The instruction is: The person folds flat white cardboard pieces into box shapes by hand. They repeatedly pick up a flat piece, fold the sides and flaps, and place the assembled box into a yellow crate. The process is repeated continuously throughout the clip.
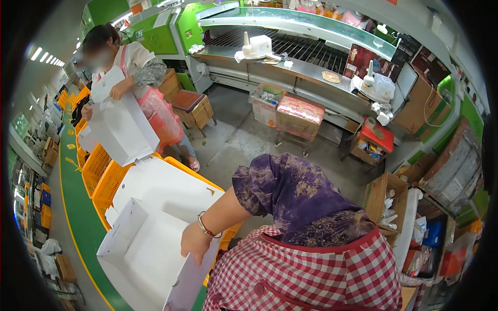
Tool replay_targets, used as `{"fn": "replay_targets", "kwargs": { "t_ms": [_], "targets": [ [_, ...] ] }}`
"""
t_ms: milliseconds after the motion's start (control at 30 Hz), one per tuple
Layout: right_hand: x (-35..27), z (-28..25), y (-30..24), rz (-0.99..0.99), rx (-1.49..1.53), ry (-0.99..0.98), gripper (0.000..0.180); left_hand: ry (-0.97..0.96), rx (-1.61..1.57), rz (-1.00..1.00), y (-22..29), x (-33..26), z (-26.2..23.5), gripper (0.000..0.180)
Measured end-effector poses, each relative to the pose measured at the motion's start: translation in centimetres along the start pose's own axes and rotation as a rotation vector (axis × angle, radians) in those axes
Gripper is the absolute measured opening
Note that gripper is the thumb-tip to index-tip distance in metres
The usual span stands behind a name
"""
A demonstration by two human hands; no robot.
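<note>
My right hand (197, 244), in a purple sleeve and with a bracelet at the wrist, grips the near wall of an open white cardboard box (155, 251). Its fingers are closed over the wall's upper edge and partly hidden. The box has a broad white lid flap (166, 184) folded back, resting over yellow plastic baskets (111, 179). My left hand is out of the picture. Beyond the flap, a co-worker (140, 93) in a pink apron holds another white cardboard box (122, 129) tilted, with both hands on it.
A green conveyor belt (78, 223) runs along the left. Across the aisle stands a machine with a metal ledge (290, 72) bearing white bottles. Low stools, one a taped box (301, 115), and a clear bin (266, 103) stand before it. A cardboard carton (386, 199) lies at right.
</note>
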State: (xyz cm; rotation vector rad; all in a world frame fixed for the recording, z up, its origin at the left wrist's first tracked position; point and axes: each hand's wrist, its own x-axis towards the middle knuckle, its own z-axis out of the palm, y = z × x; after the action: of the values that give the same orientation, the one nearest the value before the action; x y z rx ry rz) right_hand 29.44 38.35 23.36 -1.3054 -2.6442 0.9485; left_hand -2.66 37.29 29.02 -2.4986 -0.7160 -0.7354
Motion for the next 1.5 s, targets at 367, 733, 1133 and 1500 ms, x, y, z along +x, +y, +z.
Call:
{"fn": "replay_targets", "kwargs": {
  "t_ms": [367,733,1133,1500],
  "targets": [
    [0.7,8.4,3.8,0.036,-0.172,0.059,0.032,-0.593,-0.368,-0.171,2.7,-5.0,5.7,0.03],
    [0.8,5.2,1.2,0.16,-0.143,-0.153,0.029,-0.861,-0.51,-0.248,1.6,-5.2,8.0,0.039],
    [1.3,4.8,1.3,0.167,-0.196,-0.234,0.031,-1.065,-0.543,-0.305,1.4,-4.9,8.4,0.054],
    [-0.2,3.2,2.0,0.024,-0.116,0.016,0.037,-1.079,-0.524,-0.388,1.8,-5.0,8.3,0.054]
  ]
}}
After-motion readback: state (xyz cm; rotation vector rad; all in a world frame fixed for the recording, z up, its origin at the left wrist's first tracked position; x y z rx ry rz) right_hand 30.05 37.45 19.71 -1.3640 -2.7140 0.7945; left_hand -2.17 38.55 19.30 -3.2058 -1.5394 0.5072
